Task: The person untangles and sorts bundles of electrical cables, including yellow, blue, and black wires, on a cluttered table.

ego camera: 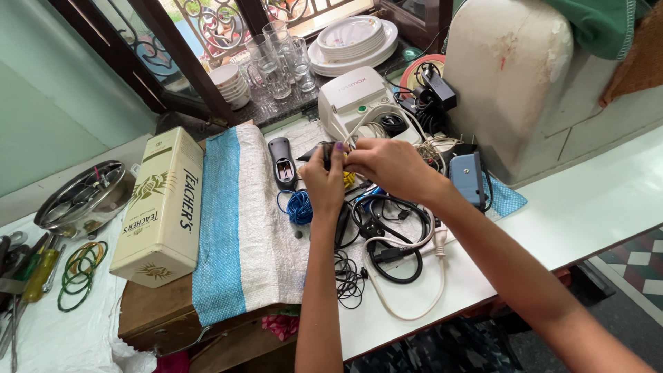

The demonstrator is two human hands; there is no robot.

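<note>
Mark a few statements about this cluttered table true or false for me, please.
1. Both hands, left hand and right hand, meet over a tangle of cables. True.
2. The blue coil of wire hangs from the window. False: it lies on the striped cloth.
3. The drinking glasses stand near the stack of plates. True.
4. The cream tin box stands upright. False: it lies flat.
5. The green rings are stacked on the plates. False: they lie on the table's left end.

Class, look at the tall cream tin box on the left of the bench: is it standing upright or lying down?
Lying down. The cream tin box rests flat on its long side, one broad face turned up, beside the blue and white cloth.
</note>
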